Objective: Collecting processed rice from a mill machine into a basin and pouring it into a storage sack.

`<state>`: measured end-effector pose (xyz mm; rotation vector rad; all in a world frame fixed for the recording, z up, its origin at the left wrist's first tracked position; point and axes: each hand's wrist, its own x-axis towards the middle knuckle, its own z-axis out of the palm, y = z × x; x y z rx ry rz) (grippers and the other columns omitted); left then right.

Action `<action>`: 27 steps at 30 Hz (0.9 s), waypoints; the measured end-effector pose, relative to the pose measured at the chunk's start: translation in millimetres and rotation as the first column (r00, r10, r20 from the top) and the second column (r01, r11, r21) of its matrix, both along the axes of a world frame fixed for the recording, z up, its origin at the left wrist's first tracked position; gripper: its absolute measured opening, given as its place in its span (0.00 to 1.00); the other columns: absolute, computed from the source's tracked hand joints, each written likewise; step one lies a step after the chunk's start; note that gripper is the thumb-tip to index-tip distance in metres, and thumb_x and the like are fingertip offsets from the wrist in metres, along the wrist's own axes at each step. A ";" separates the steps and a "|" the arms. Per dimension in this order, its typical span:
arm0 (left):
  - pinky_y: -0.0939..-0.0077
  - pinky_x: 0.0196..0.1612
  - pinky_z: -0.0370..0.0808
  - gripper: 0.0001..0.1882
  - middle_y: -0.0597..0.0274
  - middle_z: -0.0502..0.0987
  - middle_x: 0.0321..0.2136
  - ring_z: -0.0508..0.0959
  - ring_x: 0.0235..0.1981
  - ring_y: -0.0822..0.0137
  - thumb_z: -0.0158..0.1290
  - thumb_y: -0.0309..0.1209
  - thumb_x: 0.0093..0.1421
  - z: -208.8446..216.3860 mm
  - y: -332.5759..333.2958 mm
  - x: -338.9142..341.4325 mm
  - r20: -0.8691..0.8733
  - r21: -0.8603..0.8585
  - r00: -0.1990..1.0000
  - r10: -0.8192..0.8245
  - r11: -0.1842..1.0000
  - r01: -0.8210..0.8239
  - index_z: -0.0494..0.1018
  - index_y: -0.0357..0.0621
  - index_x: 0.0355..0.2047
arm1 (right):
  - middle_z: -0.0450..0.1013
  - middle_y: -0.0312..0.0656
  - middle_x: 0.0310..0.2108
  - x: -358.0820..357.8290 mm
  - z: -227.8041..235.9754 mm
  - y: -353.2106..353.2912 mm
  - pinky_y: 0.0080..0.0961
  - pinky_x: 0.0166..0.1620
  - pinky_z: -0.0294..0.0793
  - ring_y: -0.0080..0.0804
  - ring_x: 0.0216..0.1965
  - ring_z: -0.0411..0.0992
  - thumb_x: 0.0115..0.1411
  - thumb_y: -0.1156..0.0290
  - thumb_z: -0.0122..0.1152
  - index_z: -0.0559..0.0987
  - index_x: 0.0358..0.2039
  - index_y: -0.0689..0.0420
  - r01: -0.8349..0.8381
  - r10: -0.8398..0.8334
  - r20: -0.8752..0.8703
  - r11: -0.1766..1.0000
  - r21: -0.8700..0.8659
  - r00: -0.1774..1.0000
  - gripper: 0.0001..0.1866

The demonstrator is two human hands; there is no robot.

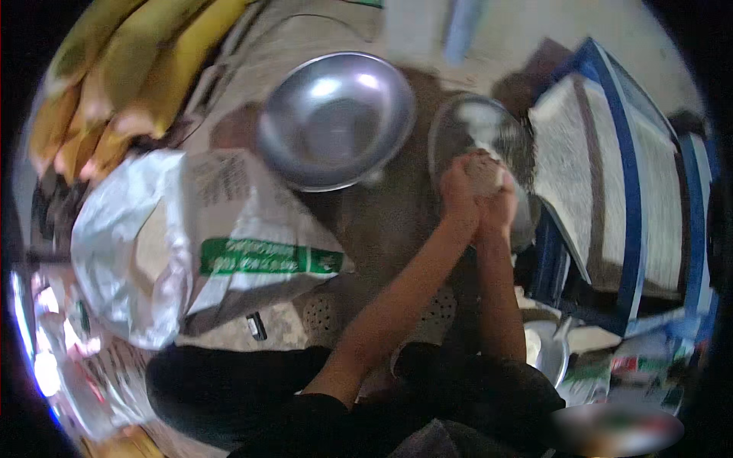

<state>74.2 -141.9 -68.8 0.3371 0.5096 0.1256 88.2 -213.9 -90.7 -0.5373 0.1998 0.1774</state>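
My left hand [456, 187] and my right hand [501, 203] are closed together around a pale brownish lump [484, 171] that looks like dough. They are over a round metal bowl [443, 137] at the right, which has something whitish in it; my hands and forearms cover its near part. To its left stands a wide, shiny metal basin [336, 126], bare inside. An opened white sack with a green band [259, 256] lies further left, its mouth folded back over pale contents.
A bunch of yellow-green bananas [137, 61] is at the far left. Beside the bowl on the right stands a large blue, white and brown striped bag [611, 175]. A small black object [256, 327] lies near my leg. A metal pan [551, 353] is partly hidden by my right arm.
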 end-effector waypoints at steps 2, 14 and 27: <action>0.70 0.42 0.71 0.14 0.57 0.75 0.34 0.76 0.35 0.62 0.43 0.32 0.59 27.2 23.2 -10.7 0.068 0.009 0.996 0.065 0.998 -0.066 0.74 0.36 0.36 | 0.72 0.46 0.40 -7.2 29.1 31.3 0.35 0.48 0.72 0.40 0.42 0.71 0.65 0.64 0.40 0.72 0.42 0.62 -0.154 0.134 0.177 0.982 0.108 0.975 0.16; 0.69 0.43 0.72 0.12 0.56 0.74 0.34 0.75 0.38 0.62 0.39 0.32 0.57 238.8 239.2 -144.6 0.426 -0.074 0.519 0.741 0.600 -0.796 0.70 0.40 0.35 | 0.74 0.44 0.32 -90.7 246.8 309.9 0.30 0.40 0.74 0.31 0.34 0.74 0.55 0.68 0.54 0.74 0.35 0.63 -0.776 0.779 0.477 0.570 -0.270 0.406 0.12; 0.62 0.55 0.63 0.42 0.45 0.57 0.58 0.66 0.52 0.54 0.46 0.32 0.56 236.2 268.3 -249.0 0.166 0.641 0.305 0.938 0.132 -0.756 0.35 0.39 0.65 | 0.76 0.49 0.31 -156.5 251.5 356.9 0.32 0.39 0.73 0.41 0.35 0.75 0.43 0.82 0.55 0.81 0.29 0.56 0.339 0.895 0.429 0.443 -0.830 -0.118 0.12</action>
